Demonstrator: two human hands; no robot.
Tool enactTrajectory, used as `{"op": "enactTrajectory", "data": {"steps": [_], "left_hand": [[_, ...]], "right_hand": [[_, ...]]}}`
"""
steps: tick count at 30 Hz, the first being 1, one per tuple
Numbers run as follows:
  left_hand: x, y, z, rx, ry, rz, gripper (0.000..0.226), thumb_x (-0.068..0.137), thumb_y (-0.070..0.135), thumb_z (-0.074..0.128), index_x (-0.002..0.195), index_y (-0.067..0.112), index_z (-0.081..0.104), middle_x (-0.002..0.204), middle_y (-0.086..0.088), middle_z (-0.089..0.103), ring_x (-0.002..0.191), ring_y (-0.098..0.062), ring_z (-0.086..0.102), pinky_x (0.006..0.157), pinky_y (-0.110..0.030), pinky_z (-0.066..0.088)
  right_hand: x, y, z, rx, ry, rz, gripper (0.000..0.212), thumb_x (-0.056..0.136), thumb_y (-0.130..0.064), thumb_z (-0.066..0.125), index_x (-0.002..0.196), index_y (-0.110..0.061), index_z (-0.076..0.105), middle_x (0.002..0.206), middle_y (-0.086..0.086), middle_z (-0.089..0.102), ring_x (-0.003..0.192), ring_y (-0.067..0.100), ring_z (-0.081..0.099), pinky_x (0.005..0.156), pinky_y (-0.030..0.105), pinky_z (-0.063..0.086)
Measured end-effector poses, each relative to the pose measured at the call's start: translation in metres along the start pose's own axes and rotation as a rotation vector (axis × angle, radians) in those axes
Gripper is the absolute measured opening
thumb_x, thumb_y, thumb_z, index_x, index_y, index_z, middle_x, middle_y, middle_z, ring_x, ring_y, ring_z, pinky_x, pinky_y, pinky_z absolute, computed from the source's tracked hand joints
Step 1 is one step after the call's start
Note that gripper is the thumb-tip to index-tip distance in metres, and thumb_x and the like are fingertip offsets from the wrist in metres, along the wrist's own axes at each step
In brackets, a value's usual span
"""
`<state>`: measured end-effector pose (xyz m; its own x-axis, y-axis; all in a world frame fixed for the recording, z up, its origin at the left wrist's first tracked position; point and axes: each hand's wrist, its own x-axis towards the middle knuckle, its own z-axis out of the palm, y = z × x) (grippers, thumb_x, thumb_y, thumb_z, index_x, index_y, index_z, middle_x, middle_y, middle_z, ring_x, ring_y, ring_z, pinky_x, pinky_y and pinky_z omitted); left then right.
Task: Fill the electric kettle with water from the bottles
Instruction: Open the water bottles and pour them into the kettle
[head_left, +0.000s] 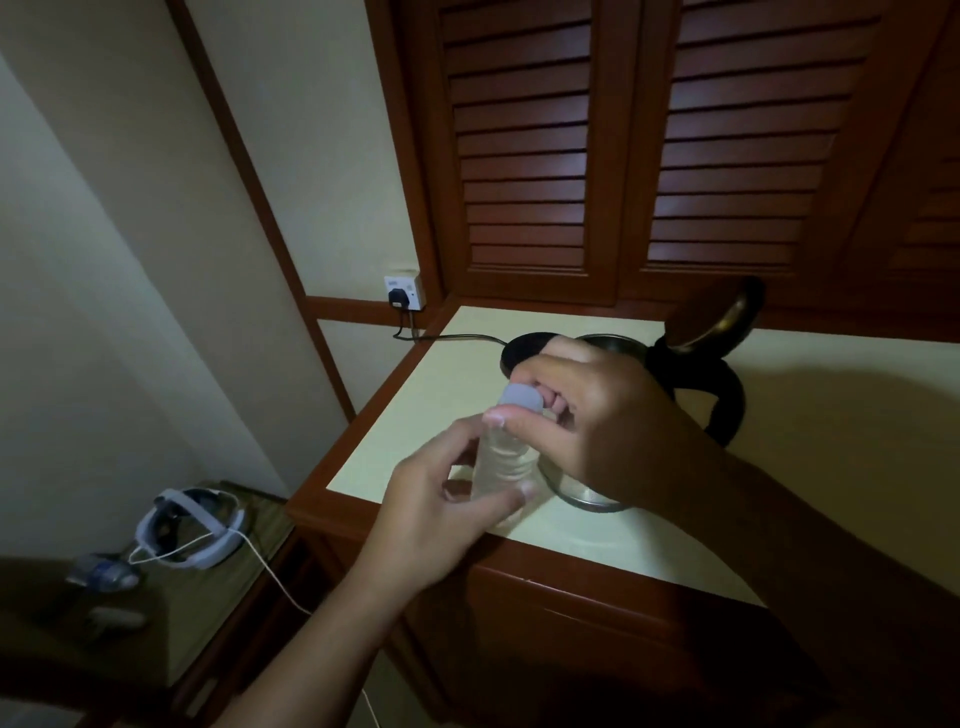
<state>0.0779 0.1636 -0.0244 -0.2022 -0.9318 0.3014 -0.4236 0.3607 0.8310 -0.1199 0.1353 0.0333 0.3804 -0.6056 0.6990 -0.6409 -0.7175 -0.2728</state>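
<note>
Left hand (441, 512) grips the clear ribbed plastic bottle (501, 460); right hand (602, 415) fingers (524, 422) pinch its pale grey cap (519, 397). Squeezing as it loosens could slop water onto the cream worktop (405, 431).

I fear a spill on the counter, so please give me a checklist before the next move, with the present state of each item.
1. Kettle lid open: ok, it stands raised.
2. Bottle held: ok, the left hand grips its body.
3. Cap off: not ok, it sits on the neck; the right hand pinches it.
4. Water level in bottle: cannot tell, too dim.
5. Kettle on its base: cannot tell, hands hide it.
6. Plug in socket: ok.
</note>
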Motion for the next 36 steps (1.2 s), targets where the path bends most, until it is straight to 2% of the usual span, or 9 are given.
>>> {"op": "enactTrajectory", "data": {"steps": [4,7,10,12,14,20,27,30,36], "left_hand": [[0.0,0.013,0.004,-0.058,-0.169,0.006,0.05,0.084,0.018,0.089,0.126,0.038,0.069,0.112,0.017,0.077,0.107,-0.009,0.072,0.083,-0.025,0.061],[0.005,0.017,0.01,-0.098,-0.265,0.005,0.046,0.087,0.016,0.086,0.126,0.034,0.071,0.113,0.008,0.078,0.109,-0.017,0.072,0.09,-0.032,0.061],[0.009,0.021,0.017,-0.148,-0.323,0.02,0.041,0.085,0.022,0.083,0.125,0.027,0.072,0.112,-0.001,0.077,0.107,-0.026,0.072,0.094,-0.043,0.058],[0.01,0.023,0.021,-0.188,-0.35,0.024,0.044,0.087,0.012,0.082,0.127,0.026,0.071,0.114,-0.001,0.077,0.109,-0.023,0.072,0.092,-0.034,0.058],[0.01,0.025,0.025,-0.216,-0.375,0.022,0.05,0.087,0.004,0.081,0.131,0.024,0.068,0.117,0.002,0.078,0.111,-0.018,0.073,0.092,-0.025,0.055],[0.009,0.023,0.034,-0.16,-0.388,0.024,0.053,0.087,0.006,0.084,0.133,0.025,0.066,0.119,0.003,0.076,0.114,-0.02,0.071,0.095,-0.03,0.057],[0.009,0.024,0.037,-0.088,-0.281,0.012,0.058,0.087,0.012,0.084,0.138,0.029,0.064,0.124,0.013,0.075,0.116,-0.01,0.071,0.097,-0.031,0.059],[0.011,0.026,0.033,-0.104,-0.25,0.004,0.057,0.086,0.023,0.082,0.14,0.032,0.063,0.127,0.015,0.074,0.117,-0.008,0.07,0.098,-0.036,0.06],[0.023,0.03,0.02,-0.012,-0.155,-0.026,0.065,0.085,0.049,0.075,0.148,0.043,0.056,0.145,0.017,0.063,0.134,-0.013,0.059,0.101,-0.044,0.058]], "right_hand": [[-0.002,0.006,-0.035,-0.048,-0.227,-0.065,0.021,0.098,-0.034,0.061,0.096,-0.017,0.073,0.087,-0.011,0.049,0.072,0.004,0.042,0.07,0.012,0.036],[-0.002,0.015,-0.055,-0.08,-0.399,-0.138,0.019,0.097,-0.016,0.062,0.113,-0.015,0.072,0.109,0.001,0.062,0.095,0.007,0.052,0.087,0.011,0.036],[-0.005,0.02,-0.071,0.014,-0.478,-0.095,0.033,0.094,-0.002,0.065,0.125,-0.016,0.066,0.124,0.001,0.06,0.113,0.013,0.056,0.098,0.028,0.044],[-0.01,0.021,-0.078,0.042,-0.495,-0.048,0.038,0.094,0.0,0.065,0.127,-0.02,0.066,0.128,-0.005,0.059,0.118,0.012,0.057,0.098,0.035,0.049],[-0.018,0.023,-0.083,0.074,-0.483,0.0,0.038,0.094,-0.003,0.067,0.126,-0.025,0.065,0.127,-0.011,0.06,0.117,0.009,0.059,0.096,0.035,0.052],[-0.057,0.023,-0.092,0.119,-0.226,0.071,0.04,0.097,0.008,0.054,0.122,-0.019,0.068,0.128,-0.007,0.062,0.12,0.004,0.055,0.099,0.011,0.04],[-0.131,0.035,-0.053,0.146,0.105,0.543,0.012,0.093,-0.025,0.073,0.104,-0.022,0.07,0.105,-0.014,0.07,0.097,-0.002,0.067,0.087,0.009,0.05],[-0.164,0.05,-0.026,-0.058,0.055,0.676,0.014,0.096,-0.032,0.069,0.105,-0.024,0.074,0.106,-0.016,0.071,0.097,-0.003,0.063,0.091,0.007,0.041],[-0.177,0.061,-0.008,-0.3,-0.128,0.618,0.005,0.089,-0.022,0.076,0.092,-0.02,0.08,0.098,-0.008,0.078,0.092,0.012,0.07,0.091,0.02,0.035]]}}
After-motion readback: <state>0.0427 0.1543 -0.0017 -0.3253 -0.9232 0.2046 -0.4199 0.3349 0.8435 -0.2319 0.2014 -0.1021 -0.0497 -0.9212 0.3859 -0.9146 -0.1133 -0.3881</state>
